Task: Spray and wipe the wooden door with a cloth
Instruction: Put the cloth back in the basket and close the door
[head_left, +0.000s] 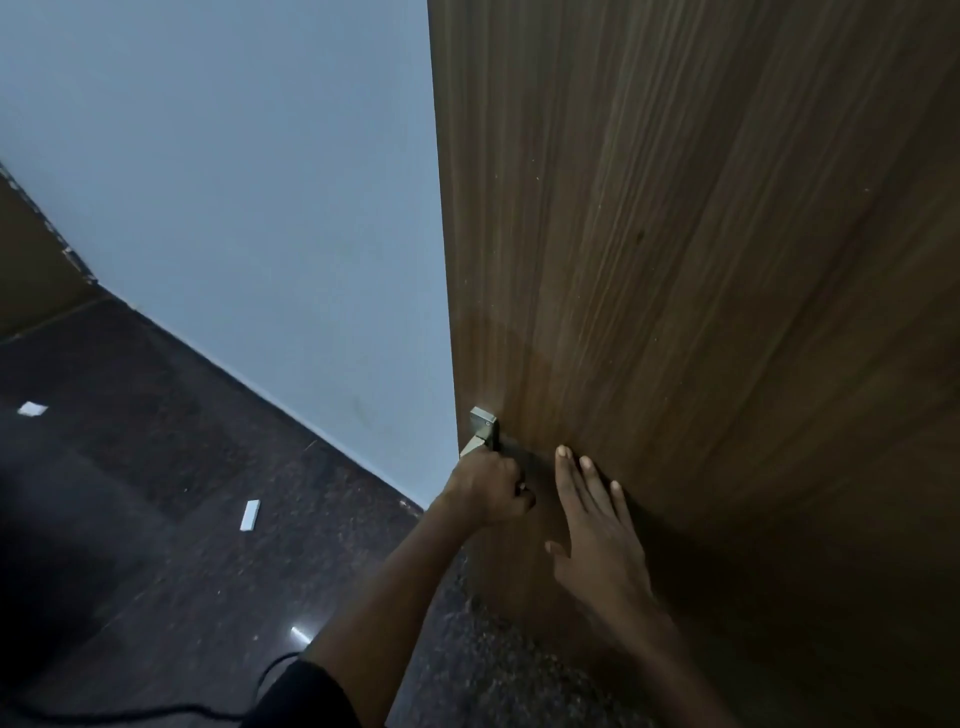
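Gripping the silver metal lever handle (484, 434) at the door's left edge, the left hand (491, 488) is curling its fingers (521, 493) tightly around it. Just beside it, the right hand (597, 540) is lying flat against the brown wood-grain door (701, 260), its fingers (571, 475) straight and slightly spread. That door is filling the right side of the view, standing open beside a pale blue wall (234, 182). Below, a dark speckled stone floor (182, 493) is showing small white scraps (250, 515) and a black cable (156, 712).
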